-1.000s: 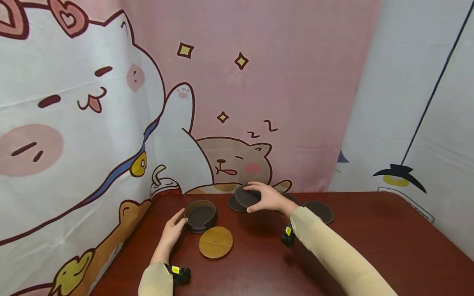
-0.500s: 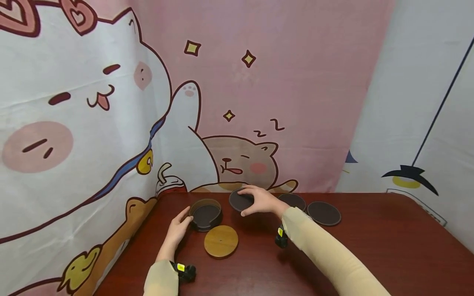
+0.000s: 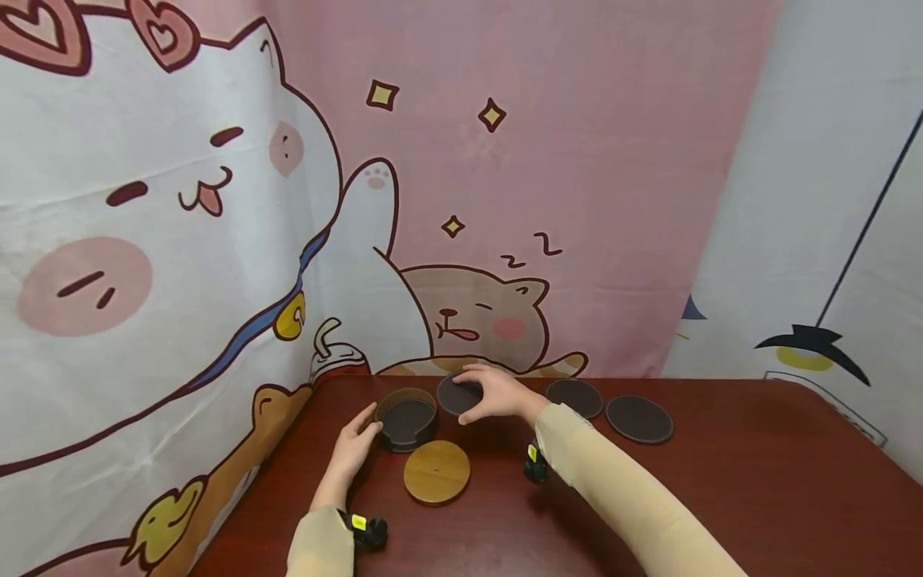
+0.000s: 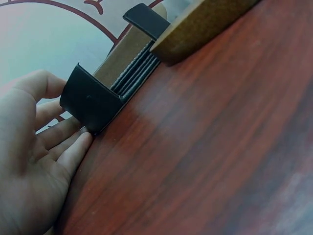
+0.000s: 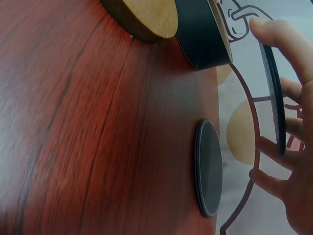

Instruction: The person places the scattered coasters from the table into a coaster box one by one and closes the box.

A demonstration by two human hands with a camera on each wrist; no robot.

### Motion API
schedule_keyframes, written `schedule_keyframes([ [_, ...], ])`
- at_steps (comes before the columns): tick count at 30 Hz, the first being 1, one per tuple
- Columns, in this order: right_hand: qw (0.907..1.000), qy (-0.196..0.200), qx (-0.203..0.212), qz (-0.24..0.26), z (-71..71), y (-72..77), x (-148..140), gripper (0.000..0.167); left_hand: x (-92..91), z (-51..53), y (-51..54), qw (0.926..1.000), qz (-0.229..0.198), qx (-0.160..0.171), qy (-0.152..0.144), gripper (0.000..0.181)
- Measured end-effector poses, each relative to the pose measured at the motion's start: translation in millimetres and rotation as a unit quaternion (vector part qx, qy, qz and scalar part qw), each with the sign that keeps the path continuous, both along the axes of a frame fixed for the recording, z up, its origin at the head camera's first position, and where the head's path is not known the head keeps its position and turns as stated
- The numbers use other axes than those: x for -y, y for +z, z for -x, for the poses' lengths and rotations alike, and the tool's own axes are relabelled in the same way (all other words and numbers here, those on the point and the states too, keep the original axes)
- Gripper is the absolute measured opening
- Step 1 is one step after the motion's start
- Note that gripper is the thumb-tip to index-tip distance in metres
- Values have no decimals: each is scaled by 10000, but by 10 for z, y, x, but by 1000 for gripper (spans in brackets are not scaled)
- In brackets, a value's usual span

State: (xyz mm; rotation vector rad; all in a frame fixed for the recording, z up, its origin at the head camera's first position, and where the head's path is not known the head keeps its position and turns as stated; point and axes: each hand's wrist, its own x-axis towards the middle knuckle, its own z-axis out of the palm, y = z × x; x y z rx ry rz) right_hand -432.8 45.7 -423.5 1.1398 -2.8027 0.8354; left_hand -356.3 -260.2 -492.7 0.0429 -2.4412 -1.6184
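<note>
Black disc (image 3: 453,394) pinched in right fingers (image 3: 485,374), left fingers (image 4: 44,83) curved against holder (image 3: 392,443), wooden disc (image 3: 437,471) before it, two discs (image 3: 639,418) at right

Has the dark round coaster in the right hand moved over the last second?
Yes. Against the sleeping animal drawing in the head view, the dark round coaster in the right hand has shifted left, toward the round holder.

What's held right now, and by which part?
Right hand: dark round coaster, by its rim, between thumb and fingers. Left hand touches the outer wall of the round holder; no clear grip.
</note>
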Motion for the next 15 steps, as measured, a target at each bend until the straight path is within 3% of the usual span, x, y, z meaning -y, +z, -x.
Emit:
schedule_keyframes([
  [15,9988,119,356,-304,-15,-49,466,75,-9,0,-10,9999,12,-122,66,50],
])
